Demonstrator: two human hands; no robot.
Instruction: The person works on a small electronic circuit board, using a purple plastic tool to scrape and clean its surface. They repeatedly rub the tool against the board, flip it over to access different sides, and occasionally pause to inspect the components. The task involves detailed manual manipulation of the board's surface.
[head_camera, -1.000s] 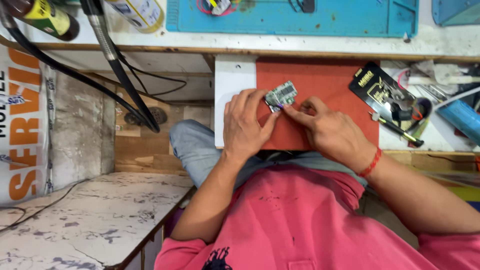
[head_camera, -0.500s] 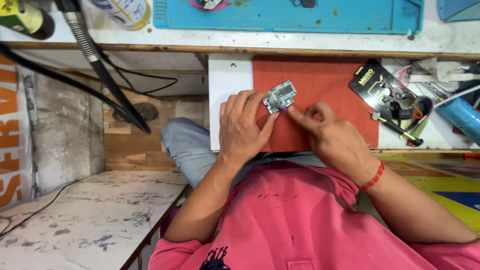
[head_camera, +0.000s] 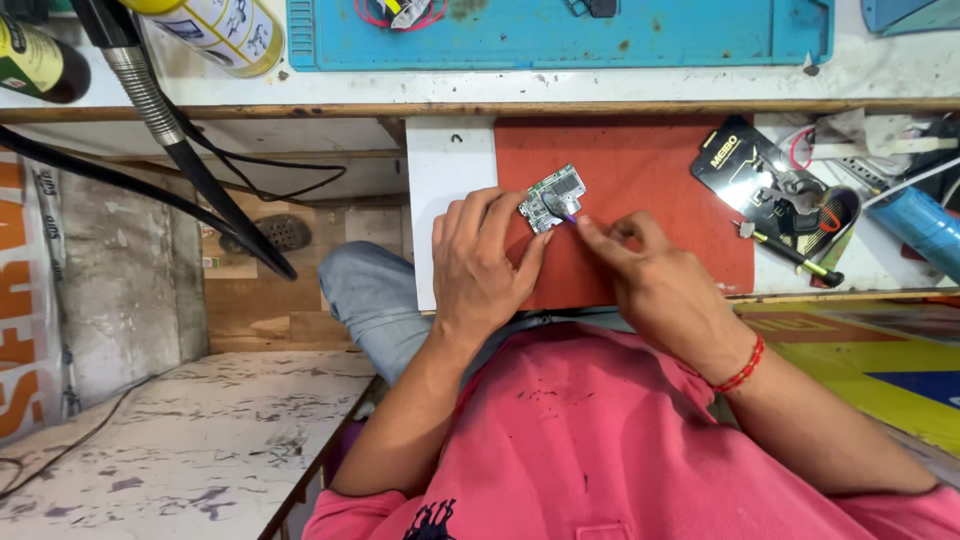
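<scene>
A: Small green circuit board, rectangular, with silvery metal shields on its face — where does it lie?

B: On the flat red work mat, near that mat's left edge, tilted. The left hand lies flat beside it, fingertips touching the board's lower left edge to steady it. The fingers are spread, not clamped round it.

A: Entry for the other hand?

B: The right hand, with a red beaded thread at the wrist, is pinched shut on a thin purple-tipped tool whose tip touches the board. The tool's body is hidden inside the fingers, so its kind cannot be told.

A: Nearer items?

B: Pink cotton shirt, dark-spotted, filling the lower frame; grey trouser knee; a scuffed white painted bench top, cut off at left.

A: Farther items?

B: White slab under the mat's left side. To the right, a black glossy packet and a yellow-handled screwdriver, amid clutter too tangled to sort. Beyond, a blue rubbery ridged mat, top cut off. A ribbed metal hose runs down at left.

A: Changes against the earlier frame?

B: The board has stayed in place and the left hand still steadies it. The right hand's fingertips have closed in to its lower right corner.
</scene>
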